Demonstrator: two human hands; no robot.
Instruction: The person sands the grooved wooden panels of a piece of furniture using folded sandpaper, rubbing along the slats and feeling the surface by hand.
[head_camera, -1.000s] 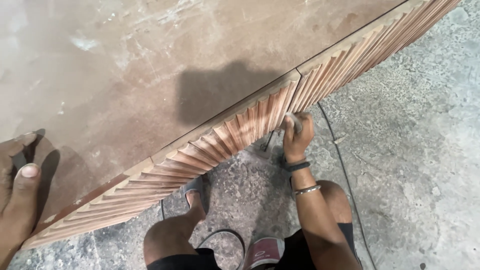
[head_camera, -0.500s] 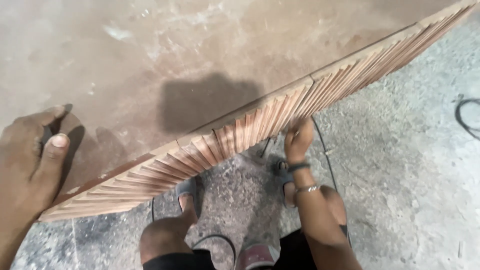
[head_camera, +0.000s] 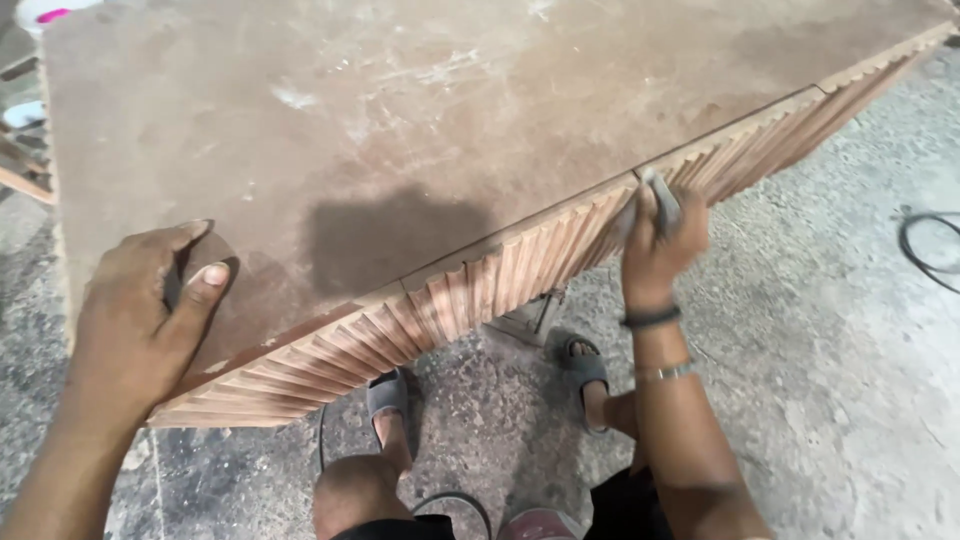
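Sanding the fluted wooden panel (head_camera: 480, 285) along the table's near edge, the right hand (head_camera: 658, 240) has its fingers closed on a folded sandpaper piece (head_camera: 662, 200). The left hand (head_camera: 140, 320) lies open and flat at the near-left corner. The panel looks rigid and heavy; the sandpaper, thin and pliable, suits a pinch at its fold.

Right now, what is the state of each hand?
Left hand: open, resting flat on the wooden panel.
Right hand: closed on a small sanding pad, against the fluted edge.

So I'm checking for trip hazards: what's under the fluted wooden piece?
Under the fluted wooden piece: speckled concrete floor, two sandalled feet, a small grey block. The top hides everything further back. Left hand rests on top; right hand presses sandpaper.
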